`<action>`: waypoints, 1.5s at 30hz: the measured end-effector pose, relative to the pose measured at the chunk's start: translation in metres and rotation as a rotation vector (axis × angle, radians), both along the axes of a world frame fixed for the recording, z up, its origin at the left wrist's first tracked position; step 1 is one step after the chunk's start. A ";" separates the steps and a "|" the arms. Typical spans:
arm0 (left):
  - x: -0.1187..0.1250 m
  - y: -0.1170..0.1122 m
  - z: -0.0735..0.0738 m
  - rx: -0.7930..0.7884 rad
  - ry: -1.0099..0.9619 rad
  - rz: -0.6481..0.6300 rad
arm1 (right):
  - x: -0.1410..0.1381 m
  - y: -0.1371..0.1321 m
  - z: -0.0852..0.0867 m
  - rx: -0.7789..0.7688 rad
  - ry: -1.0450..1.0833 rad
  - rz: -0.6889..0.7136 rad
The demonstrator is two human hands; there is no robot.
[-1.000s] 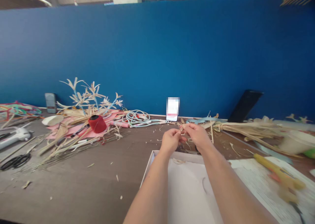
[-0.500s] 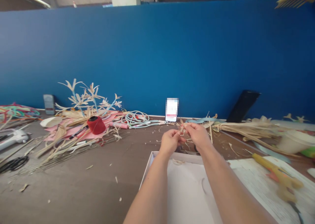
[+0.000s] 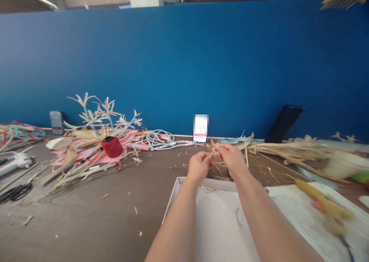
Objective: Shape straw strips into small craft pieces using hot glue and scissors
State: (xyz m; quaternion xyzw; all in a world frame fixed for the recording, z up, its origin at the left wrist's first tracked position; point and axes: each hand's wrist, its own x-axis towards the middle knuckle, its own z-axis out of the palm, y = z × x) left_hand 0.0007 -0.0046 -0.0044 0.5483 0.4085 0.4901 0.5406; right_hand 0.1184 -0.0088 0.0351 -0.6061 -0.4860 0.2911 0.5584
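My left hand (image 3: 199,166) and my right hand (image 3: 230,157) meet just beyond the far edge of a shallow white box (image 3: 219,216). Both are closed in a pinch on a thin, pale strip (image 3: 213,150) that looks like dried plant fibre. Fingers cover most of it, so its full shape is hidden. Inside the box lie a few curled pale scraps (image 3: 208,189). Behind my hands a phone (image 3: 201,128) with a lit screen leans on the blue partition.
A yellow glue gun (image 3: 323,202) rests on printed paper at right, near a white cup (image 3: 344,165) and dried husks (image 3: 294,150). At left are a red thread spool (image 3: 112,146), pale handmade flowers (image 3: 108,110), a coiled cord (image 3: 160,140) and a white glue gun (image 3: 19,161).
Both hands keep their pinch at nearly the same spot. The whole view has shifted very slightly; nothing on the table has visibly moved.
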 end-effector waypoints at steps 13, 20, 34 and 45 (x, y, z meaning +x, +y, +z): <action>0.000 0.000 0.000 -0.016 -0.026 0.035 | 0.002 0.001 0.000 -0.085 0.387 0.192; -0.001 0.003 -0.005 0.014 0.019 0.038 | -0.001 0.000 0.002 -0.053 0.282 0.126; 0.001 0.001 -0.002 -0.002 -0.002 -0.009 | 0.003 0.003 -0.003 0.006 -0.075 -0.047; 0.002 0.001 -0.003 0.018 -0.005 0.004 | 0.003 0.002 -0.003 0.103 -0.218 -0.091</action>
